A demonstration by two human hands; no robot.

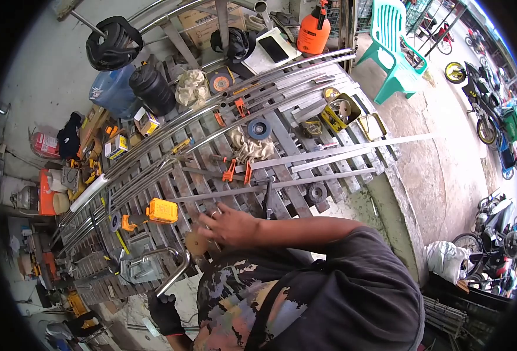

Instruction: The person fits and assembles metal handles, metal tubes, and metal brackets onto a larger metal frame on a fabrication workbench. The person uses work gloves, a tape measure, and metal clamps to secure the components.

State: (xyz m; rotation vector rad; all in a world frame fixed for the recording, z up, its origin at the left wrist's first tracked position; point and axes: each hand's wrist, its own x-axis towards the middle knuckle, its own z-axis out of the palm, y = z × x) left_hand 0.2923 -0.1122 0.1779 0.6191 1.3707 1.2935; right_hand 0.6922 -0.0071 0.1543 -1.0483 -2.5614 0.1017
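My left hand point(165, 314), in a black glove, is closed around the lower end of a shiny bent metal tube point(179, 272). The tube rises from the fist and curves over to the left at the slatted metal bench's near edge. My bare right hand point(229, 226), a ring on one finger, reaches over the bench from the right. Its fingers are bent and partly smeared by motion. A round tan disc point(196, 243) shows right beside the fingertips; whether they grip it is unclear. Close by lies a power tool with a yellow battery point(162, 210).
Long metal tubes point(170, 126) and flat bars point(340, 153) lie across the slatted bench point(211, 153). Orange clamps point(229, 170), a grey wheel point(259, 128) and a yellow tin point(341, 111) sit among them. Beyond stand an orange spray bottle point(313, 32) and a green chair point(392, 52).
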